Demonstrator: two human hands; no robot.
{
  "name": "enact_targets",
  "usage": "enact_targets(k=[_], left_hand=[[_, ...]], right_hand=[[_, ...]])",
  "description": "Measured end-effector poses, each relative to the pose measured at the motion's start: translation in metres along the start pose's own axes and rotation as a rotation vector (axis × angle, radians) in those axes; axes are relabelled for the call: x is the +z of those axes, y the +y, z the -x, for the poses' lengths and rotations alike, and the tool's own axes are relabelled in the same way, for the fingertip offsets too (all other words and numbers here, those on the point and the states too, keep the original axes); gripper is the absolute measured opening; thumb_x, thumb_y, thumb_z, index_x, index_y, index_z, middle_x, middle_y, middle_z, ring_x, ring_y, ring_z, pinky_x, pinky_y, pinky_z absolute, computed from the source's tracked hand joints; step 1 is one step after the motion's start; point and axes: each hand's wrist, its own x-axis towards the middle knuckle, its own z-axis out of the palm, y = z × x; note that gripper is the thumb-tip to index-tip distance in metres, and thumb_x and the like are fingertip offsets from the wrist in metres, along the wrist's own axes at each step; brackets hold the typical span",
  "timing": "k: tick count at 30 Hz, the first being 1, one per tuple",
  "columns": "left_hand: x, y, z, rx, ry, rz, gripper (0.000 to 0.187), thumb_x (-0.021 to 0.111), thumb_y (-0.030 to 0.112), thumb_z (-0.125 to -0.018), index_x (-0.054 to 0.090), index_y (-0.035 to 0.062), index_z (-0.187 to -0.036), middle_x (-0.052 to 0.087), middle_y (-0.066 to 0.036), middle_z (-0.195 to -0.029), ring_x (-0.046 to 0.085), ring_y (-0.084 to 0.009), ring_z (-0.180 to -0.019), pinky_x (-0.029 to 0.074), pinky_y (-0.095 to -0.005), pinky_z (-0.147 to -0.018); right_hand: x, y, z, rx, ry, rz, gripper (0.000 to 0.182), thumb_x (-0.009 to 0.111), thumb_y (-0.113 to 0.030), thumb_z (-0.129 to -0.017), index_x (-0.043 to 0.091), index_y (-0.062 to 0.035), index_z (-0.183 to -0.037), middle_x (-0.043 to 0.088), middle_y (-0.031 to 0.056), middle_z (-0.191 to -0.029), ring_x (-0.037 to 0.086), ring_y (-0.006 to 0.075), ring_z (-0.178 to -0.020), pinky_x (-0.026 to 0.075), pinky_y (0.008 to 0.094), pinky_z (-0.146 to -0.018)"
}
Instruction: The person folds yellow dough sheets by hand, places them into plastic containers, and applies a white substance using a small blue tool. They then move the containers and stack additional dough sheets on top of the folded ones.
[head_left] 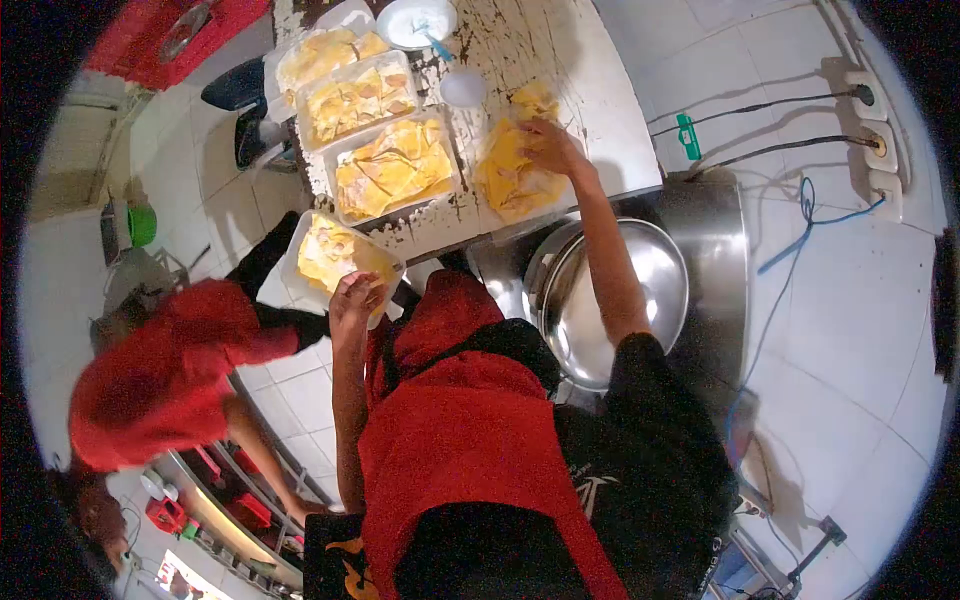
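Several clear plastic containers [395,170] filled with yellow folded sheets stand in a row on the worn white table [600,110]. One more container [340,258] of yellow pieces sits tilted at the table's near left edge, and my left hand [359,298] is at its near right side, fingers curled; what they hold is unclear. On the right, my right hand [550,148] reaches onto a pile of yellow pieces [510,185] in clear plastic, its fingers bent over the upper part. Whether it grips a piece cannot be made out.
A white bowl [415,22] with a blue utensil and a small whitish round item [463,88] are at the back. Large metal bowls [650,290] rest below the table's right side. A co-worker in red [160,380] bends at left. Cables [780,145] run along the right wall.
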Motion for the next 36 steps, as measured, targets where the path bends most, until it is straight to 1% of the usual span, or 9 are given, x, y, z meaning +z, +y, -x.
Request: enact_targets(k=[7,10,13,23,25,28,30,32,36], left_hand=[[0.010,-0.001,-0.009,-0.045,-0.080,-0.096,0.021,0.057,0.017,-0.099,0.057,0.0024,-0.114,0.066,-0.012,-0.113,0.066,-0.0217,-0.101,0.053,-0.0354,-0.091],[0.021,0.009,-0.010,-0.014,-0.087,-0.153,0.019,0.057,0.017,-0.099,0.058,0.0029,-0.113,0.066,-0.012,-0.111,0.066,-0.0212,-0.100,0.054,-0.0358,-0.090],[0.019,0.006,-0.016,-0.053,-0.089,-0.068,0.018,0.058,0.015,-0.099,0.059,0.0030,-0.112,0.067,-0.012,-0.109,0.066,-0.0214,-0.099,0.053,-0.0358,-0.090],[0.050,-0.003,-0.051,0.034,-0.300,-0.101,0.026,0.060,0.021,-0.099,0.059,0.0025,-0.117,0.066,-0.012,-0.113,0.067,-0.0226,-0.097,0.053,-0.0360,-0.088],[0.074,0.006,-0.062,-0.182,-0.352,-0.181,0.037,0.058,0.031,-0.099,0.057,0.0010,-0.122,0.064,-0.016,-0.118,0.066,-0.0296,-0.104,0.047,-0.0421,-0.102],[0.100,-0.002,-0.082,-0.237,-0.553,0.024,0.045,0.052,0.039,-0.101,0.056,0.0021,-0.126,0.064,-0.016,-0.119,0.065,-0.0324,-0.103,0.048,-0.0430,-0.099],[0.118,0.014,-0.086,-0.503,-0.774,0.512,0.077,0.031,0.064,-0.100,0.050,-0.0042,-0.131,0.057,-0.019,-0.130,0.055,-0.0326,-0.121,0.046,-0.0431,-0.101],[0.106,-0.009,-0.113,-0.301,-0.983,0.712,0.080,0.029,0.065,-0.099,0.049,-0.0044,-0.133,0.055,-0.020,-0.132,0.053,-0.0338,-0.123,0.043,-0.0446,-0.104],[0.106,0.051,-0.059,-0.137,-0.805,0.860,0.078,0.031,0.063,-0.098,0.044,-0.0034,-0.137,0.053,-0.021,-0.133,0.051,-0.0352,-0.125,0.038,-0.0481,-0.110]], right_hand=[[-0.024,-0.039,-0.004,0.101,-0.229,0.165,0.058,0.077,-0.011,-0.076,0.058,-0.0086,-0.130,0.063,0.0110,-0.120,0.060,0.0269,-0.113,0.048,0.0371,-0.098],[-0.019,-0.028,0.002,0.080,-0.160,-0.185,0.058,0.076,-0.001,-0.073,0.059,-0.0073,-0.128,0.063,0.0119,-0.120,0.060,0.0257,-0.113,0.049,0.0338,-0.095],[-0.017,-0.027,0.017,-0.050,-0.063,-0.078,0.058,0.073,0.007,-0.071,0.059,-0.0051,-0.126,0.066,0.0130,-0.114,0.063,0.0262,-0.107,0.052,0.0323,-0.091],[-0.060,-0.089,0.030,-0.062,-0.067,0.012,0.057,0.068,0.001,-0.072,0.059,-0.0124,-0.127,0.068,0.0111,-0.115,0.062,0.0286,-0.110,0.043,0.0427,-0.101],[-0.073,-0.133,0.021,-0.124,-0.071,0.016,0.054,0.067,0.012,-0.069,0.063,-0.0052,-0.120,0.069,0.0122,-0.108,0.065,0.0290,-0.099,0.053,0.0348,-0.088],[-0.084,-0.200,0.016,-0.316,0.026,-0.020,0.051,0.066,0.009,-0.070,0.065,-0.0081,-0.118,0.067,0.0099,-0.112,0.062,0.0291,-0.107,0.047,0.0389,-0.098],[-0.068,-0.228,0.021,-0.435,0.059,-0.051,0.050,0.065,0.008,-0.070,0.066,-0.0095,-0.117,0.067,0.0090,-0.114,0.060,0.0285,-0.110,0.044,0.0407,-0.102],[-0.055,-0.256,0.032,-0.552,0.094,-0.076,0.049,0.064,0.007,-0.070,0.067,-0.0110,-0.115,0.066,0.0081,-0.117,0.058,0.0280,-0.114,0.040,0.0426,-0.107],[-0.051,-0.275,0.060,-0.566,-0.066,-0.182,0.041,0.066,0.004,-0.073,0.068,-0.0123,-0.111,0.065,0.0066,-0.118,0.057,0.0274,-0.116,0.038,0.0439,-0.108]])
